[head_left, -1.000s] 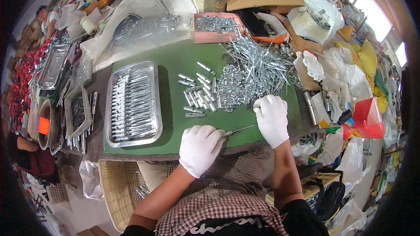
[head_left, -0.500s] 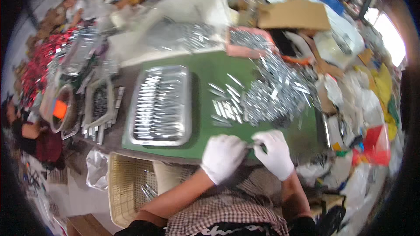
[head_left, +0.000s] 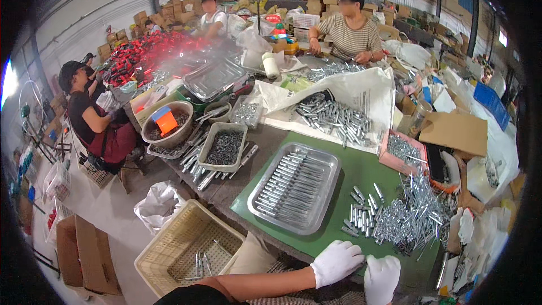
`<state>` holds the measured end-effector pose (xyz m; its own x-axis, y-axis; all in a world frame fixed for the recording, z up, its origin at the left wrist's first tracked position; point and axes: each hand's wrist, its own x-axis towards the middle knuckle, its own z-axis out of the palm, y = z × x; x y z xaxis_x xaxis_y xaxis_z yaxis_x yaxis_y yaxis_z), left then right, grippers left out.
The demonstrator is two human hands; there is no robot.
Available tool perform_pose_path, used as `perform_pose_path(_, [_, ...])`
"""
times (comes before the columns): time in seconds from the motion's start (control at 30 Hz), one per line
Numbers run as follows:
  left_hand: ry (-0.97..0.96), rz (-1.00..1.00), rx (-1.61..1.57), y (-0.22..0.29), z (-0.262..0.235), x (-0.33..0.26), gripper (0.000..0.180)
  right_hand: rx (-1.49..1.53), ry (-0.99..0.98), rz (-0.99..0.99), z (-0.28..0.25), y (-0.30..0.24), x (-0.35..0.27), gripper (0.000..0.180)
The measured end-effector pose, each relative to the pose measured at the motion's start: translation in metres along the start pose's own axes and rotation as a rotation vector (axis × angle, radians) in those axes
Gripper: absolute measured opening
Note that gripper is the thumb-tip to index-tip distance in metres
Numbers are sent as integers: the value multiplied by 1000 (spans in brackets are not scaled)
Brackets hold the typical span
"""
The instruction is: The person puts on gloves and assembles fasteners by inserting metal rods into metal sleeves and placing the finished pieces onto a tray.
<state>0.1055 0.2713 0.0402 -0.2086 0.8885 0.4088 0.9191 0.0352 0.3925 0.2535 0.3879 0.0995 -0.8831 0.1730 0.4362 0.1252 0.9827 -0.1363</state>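
At the near edge of the green mat (head_left: 254,202), my left hand (head_left: 337,264) wears a white glove, its fingers bent and pressed together. Just right of it is my right hand (head_left: 382,278), also gloved in white and closed. The fingertips of both nearly meet; whatever they pinch is too small or covered to name. Ahead of them lies a small group of short silver metal tubes (head_left: 361,214). Beside it is a heap of thin shiny metal rods (head_left: 409,212). A metal tray (head_left: 326,206) left of these bears neat rows of slim silver pieces.
A cream plastic basket (head_left: 161,248) with a few metal pieces stands below the table's edge. Left of the tray are a tub of dark small parts (head_left: 241,158) and a round bowl (head_left: 151,133). A pink bin (head_left: 389,161) sits far right. Co-workers (head_left: 350,31) sit around.
The view has swung left and up, so the mat, tray and my hands now appear lower and further right. Both hands stay close together and closed.
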Motion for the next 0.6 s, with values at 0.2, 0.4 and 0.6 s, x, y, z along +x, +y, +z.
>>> perform_pose_path(0.2, [5, -5, -32, 0, 1, 1, 16, 39, 141, 15, -1, -8, 0, 18])
perform_pose_path(0.4, [7, -8, -25, -2, 3, 0, 16, 33, 171, 8, -2, -12, -2, 21])
perform_pose_path(0.6, [29, 8, 4, -1, 4, -2, 18, -35, 199, 193, -15, 2, -13, 23])
